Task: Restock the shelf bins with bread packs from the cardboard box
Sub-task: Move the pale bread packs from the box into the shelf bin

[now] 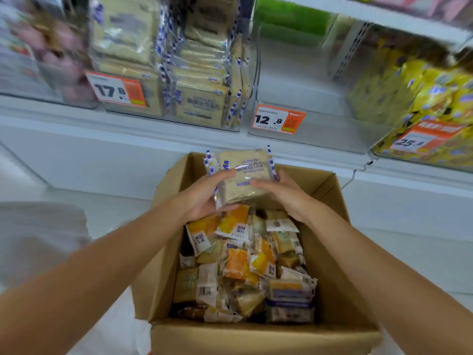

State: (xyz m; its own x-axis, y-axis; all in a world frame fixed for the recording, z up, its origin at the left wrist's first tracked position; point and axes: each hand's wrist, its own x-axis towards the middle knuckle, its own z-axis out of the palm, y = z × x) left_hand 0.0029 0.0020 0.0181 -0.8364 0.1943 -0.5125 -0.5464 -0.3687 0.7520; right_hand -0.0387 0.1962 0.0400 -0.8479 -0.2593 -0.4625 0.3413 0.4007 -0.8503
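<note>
Three orange-and-white price tags hang on the fronts of the clear shelf bins (320, 134). The left tag (116, 90) reads "17.8", the middle tag (277, 120) reads "12.8", and the right tag (419, 142) starts with "25", its last digit blurred.

Above the 17.8 tag, stacked packs (199, 73) fill a bin. They are pale bread in clear wrap with blue-and-white checked side strips and dark Chinese lettering. The bin by the right tag holds yellow packs (422, 98), which are too blurred to count.

One bread pack (243, 175) of the same checked kind is held just above the far edge of the cardboard box (256, 334). It is a square tan slice seen through clear film, with Chinese print across its face and a checked strip down each side.

Both hands grasp it. The left hand (204, 196) has its thumb across the face and its fingers curled beneath the lower left corner. The right hand (284, 196) has its fingers laid over the lower right part.

The box stands open below the shelf edge, piled with loose packs (245, 265). Several are orange-and-yellow with white ends and Chinese lettering, others are pale or brown, and some show barcodes. They overlap too much to count.
</note>
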